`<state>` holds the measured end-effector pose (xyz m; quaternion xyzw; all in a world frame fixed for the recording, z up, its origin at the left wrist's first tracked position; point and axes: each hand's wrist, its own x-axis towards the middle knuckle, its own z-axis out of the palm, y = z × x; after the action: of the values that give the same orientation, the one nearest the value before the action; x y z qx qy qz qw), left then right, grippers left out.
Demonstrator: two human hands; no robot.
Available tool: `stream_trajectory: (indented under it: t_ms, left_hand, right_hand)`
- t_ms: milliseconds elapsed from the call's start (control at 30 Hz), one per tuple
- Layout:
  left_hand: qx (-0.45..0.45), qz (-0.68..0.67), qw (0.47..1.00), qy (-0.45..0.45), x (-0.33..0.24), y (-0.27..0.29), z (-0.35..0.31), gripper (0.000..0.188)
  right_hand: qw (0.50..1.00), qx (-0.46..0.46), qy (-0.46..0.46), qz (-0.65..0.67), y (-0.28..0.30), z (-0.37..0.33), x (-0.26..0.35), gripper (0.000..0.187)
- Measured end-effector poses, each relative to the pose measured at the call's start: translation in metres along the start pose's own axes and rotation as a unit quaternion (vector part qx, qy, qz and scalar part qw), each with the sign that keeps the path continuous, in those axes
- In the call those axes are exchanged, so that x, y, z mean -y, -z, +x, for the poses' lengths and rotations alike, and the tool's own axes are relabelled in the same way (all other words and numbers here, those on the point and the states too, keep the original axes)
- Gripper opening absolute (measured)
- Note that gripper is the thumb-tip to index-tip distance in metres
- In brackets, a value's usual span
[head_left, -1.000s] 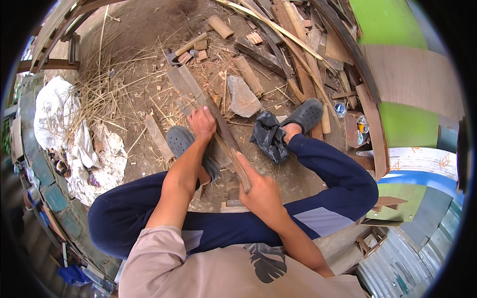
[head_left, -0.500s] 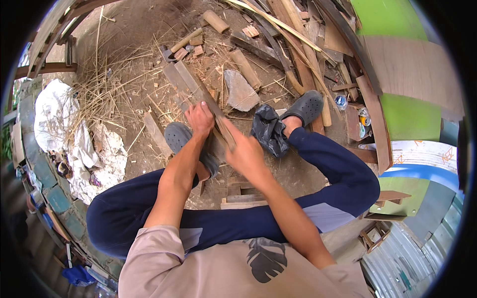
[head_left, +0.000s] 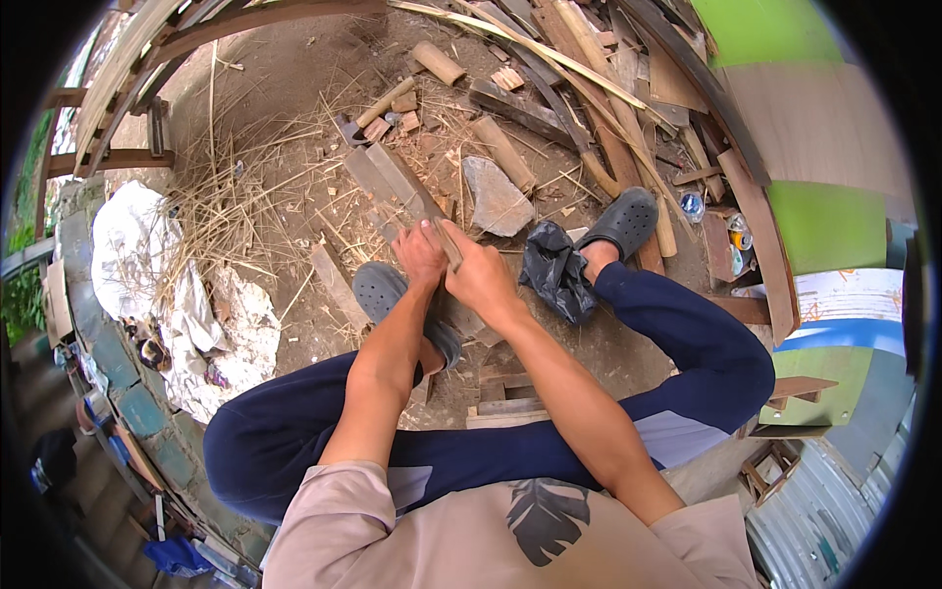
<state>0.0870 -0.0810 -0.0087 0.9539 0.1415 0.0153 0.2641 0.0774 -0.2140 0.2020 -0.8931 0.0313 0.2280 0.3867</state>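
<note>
A narrow wooden plank (head_left: 404, 182) slants away from me between my feet, beside or on another length of wood (head_left: 365, 180). My left hand (head_left: 420, 253) is closed on the near part of the planks, fingers curled over the edge. Right beside it, my right hand (head_left: 483, 283) is wrapped round a small flat piece of wood (head_left: 450, 245), which lies against the narrow plank. Its lower part is hidden in my fist, so I cannot tell whether it is a tool. My grey clogs (head_left: 381, 292) stand on either side of the work.
A wooden-handled tool with a dark head (head_left: 351, 130) lies past the planks. A flat stone (head_left: 497, 198) and a black plastic bag (head_left: 557, 270) are to the right. Straw and a white sack (head_left: 135, 253) lie left; piled timber (head_left: 599, 108) lies at far right.
My right hand has slid forward along the plank, closer to my left hand, with the flat wood piece in it. The whole view has shifted slightly; my left hand keeps its hold.
</note>
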Motion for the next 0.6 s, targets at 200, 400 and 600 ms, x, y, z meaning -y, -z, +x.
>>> stream_trajectory:
  t_ms: [200,400,600]
  left_hand:
    - [-0.005,-0.008,1.000,0.021,-0.004,0.012,0.004,0.040]
    - [-0.007,-0.003,1.000,0.006,-0.003,0.003,-0.005,0.041]
    - [0.002,-0.006,1.000,0.023,-0.004,0.022,0.003,0.039]
  right_hand:
    - [0.998,0.043,-0.004,0.052,0.045,-0.107,0.003,0.074]
    - [0.999,0.014,0.005,0.046,0.014,-0.003,-0.002,0.070]
    - [0.998,0.038,0.002,0.049,0.051,-0.106,0.007,0.074]
